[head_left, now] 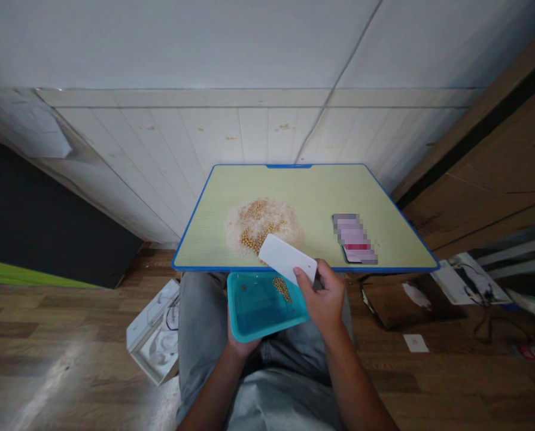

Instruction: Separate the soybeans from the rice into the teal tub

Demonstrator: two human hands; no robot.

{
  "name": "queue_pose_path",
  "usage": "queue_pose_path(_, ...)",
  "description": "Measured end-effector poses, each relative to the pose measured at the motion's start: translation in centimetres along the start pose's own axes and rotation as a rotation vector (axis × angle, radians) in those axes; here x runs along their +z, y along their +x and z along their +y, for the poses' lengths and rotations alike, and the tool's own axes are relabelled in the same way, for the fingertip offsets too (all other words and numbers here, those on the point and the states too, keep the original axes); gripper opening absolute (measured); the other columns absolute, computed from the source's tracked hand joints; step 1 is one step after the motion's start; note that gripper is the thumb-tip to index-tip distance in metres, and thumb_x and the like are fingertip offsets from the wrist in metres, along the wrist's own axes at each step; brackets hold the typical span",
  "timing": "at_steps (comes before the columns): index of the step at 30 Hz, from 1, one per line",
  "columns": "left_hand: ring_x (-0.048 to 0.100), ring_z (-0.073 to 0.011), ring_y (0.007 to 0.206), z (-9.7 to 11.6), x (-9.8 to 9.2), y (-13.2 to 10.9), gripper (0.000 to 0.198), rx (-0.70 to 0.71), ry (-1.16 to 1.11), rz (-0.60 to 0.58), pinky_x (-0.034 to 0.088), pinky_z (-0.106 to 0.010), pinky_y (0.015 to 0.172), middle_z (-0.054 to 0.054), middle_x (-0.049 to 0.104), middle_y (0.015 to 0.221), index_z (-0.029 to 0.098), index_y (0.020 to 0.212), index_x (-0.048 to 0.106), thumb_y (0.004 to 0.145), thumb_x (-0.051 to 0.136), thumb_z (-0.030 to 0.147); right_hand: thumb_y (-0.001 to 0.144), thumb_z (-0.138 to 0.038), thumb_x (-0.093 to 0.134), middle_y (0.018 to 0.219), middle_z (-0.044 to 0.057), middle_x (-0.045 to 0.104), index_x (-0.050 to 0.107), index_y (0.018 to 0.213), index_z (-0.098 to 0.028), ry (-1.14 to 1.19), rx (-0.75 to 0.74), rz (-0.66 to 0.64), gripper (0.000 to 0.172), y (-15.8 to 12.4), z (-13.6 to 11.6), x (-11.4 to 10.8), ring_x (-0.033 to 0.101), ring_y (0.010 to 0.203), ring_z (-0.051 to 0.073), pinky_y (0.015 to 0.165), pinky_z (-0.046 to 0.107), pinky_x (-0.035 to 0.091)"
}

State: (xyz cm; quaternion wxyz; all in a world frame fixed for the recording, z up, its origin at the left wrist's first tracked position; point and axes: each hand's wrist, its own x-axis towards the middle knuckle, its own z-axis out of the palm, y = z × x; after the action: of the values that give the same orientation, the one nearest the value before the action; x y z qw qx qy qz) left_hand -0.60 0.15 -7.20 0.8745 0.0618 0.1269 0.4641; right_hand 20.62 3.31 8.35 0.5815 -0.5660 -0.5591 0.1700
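Note:
My right hand [325, 294] is closed on one end of a flat white plastic scraper [284, 257], whose far end reaches over a pile of white rice [289, 216] mixed with yellow soybeans [252, 239]. That pile lies on a pale green folding table [325, 185] with a blue edge. Below the table's front edge, my left hand [244, 346] holds a teal plastic tray [235, 326] from its near left side; most of the fingers are hidden under it. Some soybeans sit inside the tray toward its right end. The scraper covers part of the tray's far right rim.
A phone [355, 238] with a blurred screen lies on the table's right side. On the floor at left stands an open white box [155, 335]. Cardboard boxes [487, 161] and a white board with cables [471, 281] are at right. A wall borders the table's far edge.

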Motion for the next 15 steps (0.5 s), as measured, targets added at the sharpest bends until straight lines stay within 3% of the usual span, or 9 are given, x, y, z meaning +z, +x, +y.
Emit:
queue_pose_path(5,0.042,-0.0250,0.172,0.04,-0.40,0.43,0.084,-0.001,-0.012,-0.028,-0.003,-0.047,0.146,-0.002,0.068,0.166,0.027,0.150,0.077,0.113,0.013,0.067,0.096,-0.037,0.073,0.062,-0.006,0.054,0.056,0.073,-0.025,0.011,-0.005,-0.003,0.032,-0.10,0.06,0.07,0.051,0.056,0.013,0.055,0.024,0.039)
queue_pose_path(15,0.059,-0.0279,0.159,0.01,-0.62,0.30,0.084,0.005,-0.032,-0.086,0.002,-0.048,0.147,-0.004,0.067,0.166,0.024,0.155,0.074,0.114,0.014,0.067,0.097,-0.036,0.075,0.063,-0.007,0.053,0.055,0.073,-0.024,0.023,0.002,0.002,0.033,-0.22,0.23,-0.01,0.051,0.056,0.013,0.056,0.024,0.040)
